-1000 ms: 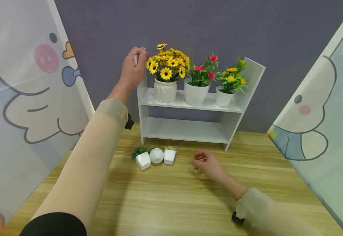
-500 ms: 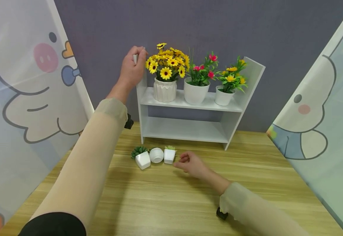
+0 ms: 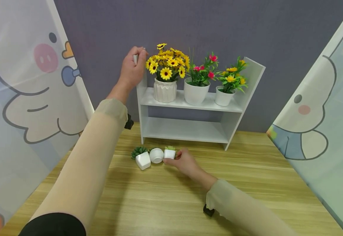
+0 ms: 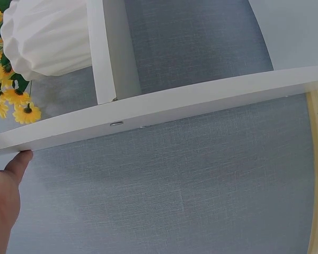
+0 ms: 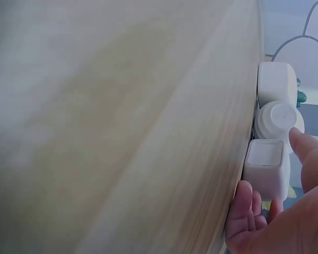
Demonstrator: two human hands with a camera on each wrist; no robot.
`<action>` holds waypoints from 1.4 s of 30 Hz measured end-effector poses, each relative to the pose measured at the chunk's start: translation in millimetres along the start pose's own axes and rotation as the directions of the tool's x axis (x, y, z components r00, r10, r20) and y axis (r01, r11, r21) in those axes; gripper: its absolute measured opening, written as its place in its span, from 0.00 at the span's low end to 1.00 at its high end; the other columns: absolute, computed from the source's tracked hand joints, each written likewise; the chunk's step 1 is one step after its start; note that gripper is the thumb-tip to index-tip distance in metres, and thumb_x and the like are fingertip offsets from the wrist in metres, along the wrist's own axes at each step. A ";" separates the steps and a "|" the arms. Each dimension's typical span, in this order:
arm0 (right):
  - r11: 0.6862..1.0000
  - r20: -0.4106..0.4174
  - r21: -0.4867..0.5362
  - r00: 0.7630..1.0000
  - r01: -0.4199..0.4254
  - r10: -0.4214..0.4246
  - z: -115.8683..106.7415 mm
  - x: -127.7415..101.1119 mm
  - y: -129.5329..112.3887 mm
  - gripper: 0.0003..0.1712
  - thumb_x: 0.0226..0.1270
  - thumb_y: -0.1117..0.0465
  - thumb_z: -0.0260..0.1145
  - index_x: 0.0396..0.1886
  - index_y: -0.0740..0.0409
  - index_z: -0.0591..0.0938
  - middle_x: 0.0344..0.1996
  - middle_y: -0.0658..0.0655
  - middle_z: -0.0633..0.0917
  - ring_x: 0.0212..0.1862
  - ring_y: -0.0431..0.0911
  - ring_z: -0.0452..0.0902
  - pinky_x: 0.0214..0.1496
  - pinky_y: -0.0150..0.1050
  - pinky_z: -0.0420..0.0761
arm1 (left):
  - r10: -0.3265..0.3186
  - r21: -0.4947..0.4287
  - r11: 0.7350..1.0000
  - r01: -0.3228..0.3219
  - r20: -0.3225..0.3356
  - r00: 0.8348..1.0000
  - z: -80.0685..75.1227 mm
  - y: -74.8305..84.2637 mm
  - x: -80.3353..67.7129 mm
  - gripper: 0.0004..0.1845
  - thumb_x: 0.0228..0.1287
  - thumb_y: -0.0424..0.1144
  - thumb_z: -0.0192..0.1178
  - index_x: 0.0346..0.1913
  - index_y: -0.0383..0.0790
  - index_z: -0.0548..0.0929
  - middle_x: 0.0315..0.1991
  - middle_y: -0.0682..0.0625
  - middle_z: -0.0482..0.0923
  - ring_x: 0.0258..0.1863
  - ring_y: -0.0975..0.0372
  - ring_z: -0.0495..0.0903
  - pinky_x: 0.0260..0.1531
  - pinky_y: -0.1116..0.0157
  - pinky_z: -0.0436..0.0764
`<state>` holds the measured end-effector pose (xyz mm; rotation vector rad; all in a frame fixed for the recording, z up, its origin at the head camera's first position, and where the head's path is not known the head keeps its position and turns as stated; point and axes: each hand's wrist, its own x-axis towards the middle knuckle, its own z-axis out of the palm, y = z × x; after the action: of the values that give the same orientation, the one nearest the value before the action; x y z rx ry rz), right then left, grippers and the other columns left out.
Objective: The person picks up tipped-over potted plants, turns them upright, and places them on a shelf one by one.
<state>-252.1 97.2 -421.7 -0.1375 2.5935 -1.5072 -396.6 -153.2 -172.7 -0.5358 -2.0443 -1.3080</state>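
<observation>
My left hand (image 3: 133,67) grips the upper front edge of the left side panel of a white two-tier shelf (image 3: 186,129); only part of that hand shows in the left wrist view. My right hand (image 3: 186,164) is at a small square white succulent pot (image 3: 170,154) lying on its side. In the right wrist view, the fingers are beside this square pot (image 5: 266,164), while the thumb reaches past it near the round pot (image 5: 278,119); a firm pinch is not visible. Left of it lie the round white pot (image 3: 156,155) and another square pot (image 3: 143,160) with a dark green succulent (image 3: 139,151).
On the upper tier stand a ribbed pot (image 3: 165,91) of yellow flowers, a pot (image 3: 195,93) of pink flowers and a smaller pot (image 3: 224,97) of orange-yellow flowers. The shelf stands on a wooden table (image 3: 159,203) against a grey wall (image 3: 233,29). Cartoon-printed panels (image 3: 301,111) flank both sides.
My right hand has moved left across the table to the rightmost small succulent pot, its thumb and fingers now at that pot. My left hand has stayed on the shelf panel.
</observation>
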 end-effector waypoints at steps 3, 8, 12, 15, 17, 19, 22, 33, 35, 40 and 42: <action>1.000 -0.004 -0.014 1.000 0.008 -0.008 1.3 2.1 -1.2 0.31 0.63 0.47 0.85 0.44 0.64 0.77 0.34 0.55 0.85 0.35 0.44 0.76 0.34 0.36 0.76 | -0.004 0.005 1.000 0.004 0.001 1.000 0.3 0.0 -0.6 0.23 0.90 0.52 0.47 0.58 0.32 0.76 0.74 0.45 0.77 0.82 0.67 0.67 0.52 0.65 0.71; 0.999 -0.017 -0.042 1.000 -0.001 0.001 2.7 4.9 -2.1 0.29 0.64 0.49 0.85 0.44 0.64 0.78 0.34 0.55 0.85 0.35 0.44 0.77 0.33 0.35 0.76 | -0.002 0.013 1.000 0.002 0.000 1.000 1.0 -0.3 -0.7 0.24 0.90 0.52 0.47 0.60 0.32 0.77 0.74 0.45 0.76 0.78 0.65 0.71 0.50 0.65 0.70; 0.999 -0.024 -0.038 1.000 -0.017 0.016 2.7 5.7 -1.3 0.31 0.65 0.51 0.84 0.51 0.66 0.77 0.41 0.59 0.86 0.40 0.46 0.80 0.37 0.35 0.79 | 0.003 0.015 1.000 -0.003 -0.005 1.000 1.8 -0.9 -0.6 0.24 0.90 0.52 0.46 0.61 0.32 0.77 0.66 0.46 0.78 0.59 0.63 0.77 0.45 0.65 0.69; 0.999 -0.025 -0.041 0.999 -0.030 0.029 1.7 5.6 -0.2 0.34 0.66 0.51 0.83 0.56 0.67 0.75 0.47 0.63 0.87 0.45 0.49 0.82 0.41 0.36 0.82 | 0.009 0.011 1.000 -0.009 -0.012 1.000 2.4 -1.7 -0.7 0.23 0.90 0.52 0.47 0.60 0.32 0.78 0.62 0.46 0.78 0.49 0.64 0.74 0.44 0.65 0.69; 0.998 -0.026 -0.050 0.999 -0.039 0.037 0.3 5.5 0.9 0.34 0.68 0.51 0.82 0.59 0.67 0.74 0.50 0.64 0.86 0.47 0.50 0.83 0.44 0.38 0.83 | 0.016 0.003 1.000 -0.016 -0.014 1.000 2.3 -2.1 -0.7 0.23 0.90 0.51 0.47 0.59 0.32 0.78 0.64 0.45 0.78 0.52 0.63 0.75 0.45 0.65 0.69; 0.997 -0.032 -0.064 0.999 -0.044 0.042 -1.2 5.5 1.7 0.34 0.69 0.51 0.80 0.60 0.67 0.74 0.52 0.64 0.86 0.49 0.50 0.83 0.45 0.38 0.83 | 0.016 -0.003 1.000 -0.016 -0.014 1.000 1.9 -2.2 -0.8 0.22 0.90 0.50 0.48 0.58 0.32 0.78 0.68 0.45 0.78 0.61 0.63 0.77 0.48 0.66 0.71; 0.996 -0.041 -0.082 0.998 -0.041 0.037 -4.0 6.0 2.9 0.32 0.70 0.53 0.78 0.61 0.66 0.74 0.52 0.65 0.86 0.49 0.51 0.83 0.45 0.38 0.82 | 0.016 -0.011 1.000 -0.016 -0.013 1.000 1.2 -2.0 -0.4 0.22 0.90 0.50 0.48 0.57 0.31 0.77 0.74 0.44 0.77 0.77 0.63 0.73 0.58 0.66 0.73; 0.996 -0.010 -0.083 1.000 -0.025 0.024 -15.9 6.6 7.0 0.32 0.70 0.58 0.72 0.66 0.68 0.71 0.54 0.68 0.84 0.46 0.51 0.83 0.38 0.36 0.83 | 0.020 -0.007 1.000 -0.020 -0.020 1.000 2.0 -2.5 1.4 0.21 0.90 0.49 0.48 0.56 0.30 0.77 0.71 0.44 0.78 0.79 0.65 0.71 0.56 0.67 0.73; 0.997 -0.003 -0.075 1.000 -0.024 0.024 -17.6 6.7 7.2 0.32 0.70 0.58 0.72 0.67 0.68 0.71 0.54 0.67 0.84 0.46 0.51 0.83 0.37 0.36 0.83 | 0.021 -0.010 1.000 -0.021 -0.022 1.000 2.5 -2.3 1.3 0.21 0.90 0.49 0.48 0.57 0.30 0.77 0.68 0.43 0.79 0.71 0.61 0.76 0.52 0.66 0.72; 0.997 0.002 -0.071 0.999 -0.038 0.039 -20.6 6.3 4.0 0.35 0.71 0.56 0.74 0.69 0.68 0.71 0.55 0.67 0.83 0.45 0.51 0.83 0.34 0.36 0.82 | 0.020 -0.006 1.000 -0.020 -0.024 1.000 2.9 -1.4 1.6 0.21 0.90 0.49 0.48 0.57 0.31 0.77 0.68 0.43 0.79 0.67 0.58 0.77 0.52 0.67 0.71; 0.996 -0.001 -0.081 0.999 -0.036 0.036 -21.5 6.7 2.0 0.38 0.71 0.53 0.77 0.69 0.68 0.71 0.55 0.67 0.84 0.44 0.51 0.84 0.34 0.36 0.83 | 0.021 -0.008 1.000 -0.021 -0.024 0.999 2.8 -1.3 1.8 0.21 0.90 0.49 0.48 0.56 0.30 0.77 0.69 0.44 0.79 0.69 0.60 0.76 0.52 0.67 0.71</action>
<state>-262.4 115.6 -413.4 -0.0994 2.6427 -1.3906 -399.5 -151.2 -173.1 -0.5410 -2.0097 -1.3047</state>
